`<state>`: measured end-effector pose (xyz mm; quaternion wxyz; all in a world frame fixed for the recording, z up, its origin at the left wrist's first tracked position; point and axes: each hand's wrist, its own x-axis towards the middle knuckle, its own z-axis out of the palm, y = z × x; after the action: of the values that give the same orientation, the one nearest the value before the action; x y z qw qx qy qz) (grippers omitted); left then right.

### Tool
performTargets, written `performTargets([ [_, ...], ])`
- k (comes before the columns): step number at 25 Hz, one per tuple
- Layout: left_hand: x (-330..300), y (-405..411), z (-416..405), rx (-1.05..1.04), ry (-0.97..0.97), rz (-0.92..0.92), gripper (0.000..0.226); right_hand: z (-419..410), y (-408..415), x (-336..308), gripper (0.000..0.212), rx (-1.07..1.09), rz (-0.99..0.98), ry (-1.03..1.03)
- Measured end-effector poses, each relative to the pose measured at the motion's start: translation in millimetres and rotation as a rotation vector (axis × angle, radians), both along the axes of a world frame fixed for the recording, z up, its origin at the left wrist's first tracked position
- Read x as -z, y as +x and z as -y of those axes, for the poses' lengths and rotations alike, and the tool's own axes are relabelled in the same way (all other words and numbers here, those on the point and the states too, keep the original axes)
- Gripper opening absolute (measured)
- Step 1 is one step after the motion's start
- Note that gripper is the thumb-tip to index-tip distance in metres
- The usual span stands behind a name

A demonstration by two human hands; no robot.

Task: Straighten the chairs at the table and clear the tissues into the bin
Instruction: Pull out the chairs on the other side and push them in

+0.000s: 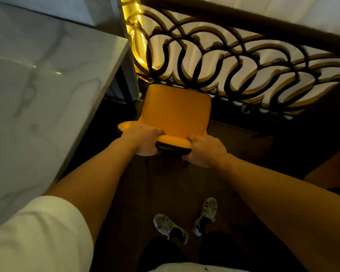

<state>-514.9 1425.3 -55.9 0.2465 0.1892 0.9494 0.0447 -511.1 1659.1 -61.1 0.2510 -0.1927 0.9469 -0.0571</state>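
Mostly hidden chair (175, 108) legs, dim floor (141, 189)

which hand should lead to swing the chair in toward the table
Right, probably. Both hands grip the chair back; the table lies on the left hand side, so the right hand pushes toward it.

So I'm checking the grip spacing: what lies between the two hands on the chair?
In the head view, only the chair's orange backrest top edge runs between the left hand and the right hand, with its dark back side just below. Both hands grip that edge.
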Motion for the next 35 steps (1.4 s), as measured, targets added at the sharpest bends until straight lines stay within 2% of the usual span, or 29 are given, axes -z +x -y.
performTargets([
  [6, -1, 25, -3, -0.063, 0.000, -0.010, 0.055, -4, 17, -2, 0.047, -0.006, 0.011, -0.053],
  [10, -1, 65, -14, -0.144, -0.024, 0.016, 0.059, -15, 45, 5, 0.052, -0.099, -0.036, -0.074],
  [14, 4, 109, -42, -0.315, -0.032, 0.018, 0.062, -38, 53, 13, 0.061, -0.235, 0.020, -0.059],
  [20, 3, 160, -103, -0.615, -0.030, 0.002, 0.052, -76, 39, 8, 0.054, -0.461, -0.006, -0.105],
  [25, 5, 187, -146, -0.782, -0.042, -0.002, 0.064, -94, 29, 10, 0.053, -0.655, -0.017, -0.124],
  [31, 6, 171, -143, -0.837, -0.042, 0.070, 0.070, -84, 5, 6, 0.049, -0.734, -0.018, -0.107],
  [35, 0, 169, -121, -0.712, 0.055, 0.245, 0.093, -86, 6, 11, 0.056, -0.718, 0.008, -0.148],
])
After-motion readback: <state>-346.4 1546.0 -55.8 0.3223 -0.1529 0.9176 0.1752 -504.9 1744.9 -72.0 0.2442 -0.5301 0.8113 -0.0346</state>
